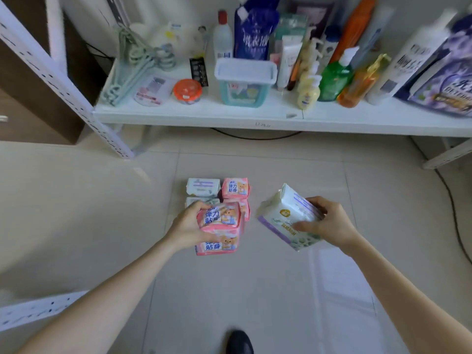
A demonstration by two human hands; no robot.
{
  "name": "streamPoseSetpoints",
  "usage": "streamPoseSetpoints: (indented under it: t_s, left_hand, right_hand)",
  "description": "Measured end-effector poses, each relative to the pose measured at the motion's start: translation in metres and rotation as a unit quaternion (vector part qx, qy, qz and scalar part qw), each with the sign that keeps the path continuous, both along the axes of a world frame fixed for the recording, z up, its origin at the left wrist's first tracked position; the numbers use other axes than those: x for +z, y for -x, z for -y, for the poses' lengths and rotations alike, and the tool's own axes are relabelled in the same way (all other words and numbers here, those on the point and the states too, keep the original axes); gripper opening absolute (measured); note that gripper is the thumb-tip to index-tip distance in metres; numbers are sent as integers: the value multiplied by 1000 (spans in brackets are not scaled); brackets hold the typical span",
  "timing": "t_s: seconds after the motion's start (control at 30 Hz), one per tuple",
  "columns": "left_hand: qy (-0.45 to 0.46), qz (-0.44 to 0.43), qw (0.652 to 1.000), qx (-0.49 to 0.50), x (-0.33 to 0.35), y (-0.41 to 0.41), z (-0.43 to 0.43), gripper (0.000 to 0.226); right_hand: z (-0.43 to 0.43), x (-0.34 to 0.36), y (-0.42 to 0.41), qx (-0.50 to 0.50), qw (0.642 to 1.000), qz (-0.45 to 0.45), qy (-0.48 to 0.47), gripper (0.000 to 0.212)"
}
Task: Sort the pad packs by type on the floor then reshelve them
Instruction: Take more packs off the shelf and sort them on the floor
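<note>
The person's left hand (pixel 190 226) has its fingers (pixel 200 206) curled over the top of a pink plastic pad pack with a bear picture (pixel 220 215). Its thumb presses on a second pink bear pack (pixel 217 243) directly beneath, so the two are gripped as a stack. Whether the lower one touches the pale tiled floor (pixel 268 290) I cannot tell.

The right hand (pixel 329 223) grips a white and lilac soft pad pack (pixel 286 217), thumb across its face and the other fingers round its far edge. The pack is tilted with one corner up, near the pink stack on its right.

Just behind the left hand, two white packs with lilac stripes (pixel 203 187) lie on the floor, one behind the other. Close against their right side lie two more pink packs (pixel 235 188), the nearer one partly hidden.

Beyond them a low white shelf (pixel 204 116) carries bottles, a lidded turquoise tub (pixel 245 85) and an orange-lidded jar (pixel 187 91). A dark shoe tip (pixel 238 342) shows at the bottom edge.
</note>
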State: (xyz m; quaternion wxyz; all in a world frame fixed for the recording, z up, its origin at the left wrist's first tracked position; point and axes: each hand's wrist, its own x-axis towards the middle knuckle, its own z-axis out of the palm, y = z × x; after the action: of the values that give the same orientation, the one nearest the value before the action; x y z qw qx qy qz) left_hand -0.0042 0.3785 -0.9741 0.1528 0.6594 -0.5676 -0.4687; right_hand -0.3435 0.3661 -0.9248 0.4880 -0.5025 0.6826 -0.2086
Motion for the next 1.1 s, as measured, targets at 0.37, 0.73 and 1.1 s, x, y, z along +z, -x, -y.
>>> streamPoseSetpoints:
  t_s: [0.37, 0.73, 1.1]
  left_hand:
    - [37, -33, 998, -31, -226, 25, -20, 77]
    - [159, 14, 986, -50, -298, 42, -3, 84]
    - [174, -78, 980, -53, -259, 26, -24, 104]
  right_hand:
    - [-12, -177, 20, -8, 1000, 13, 26, 50]
    - [-14, -234, 30, -5, 998, -17, 55, 49]
    - [-19, -222, 0, 79, 995, -35, 47, 52]
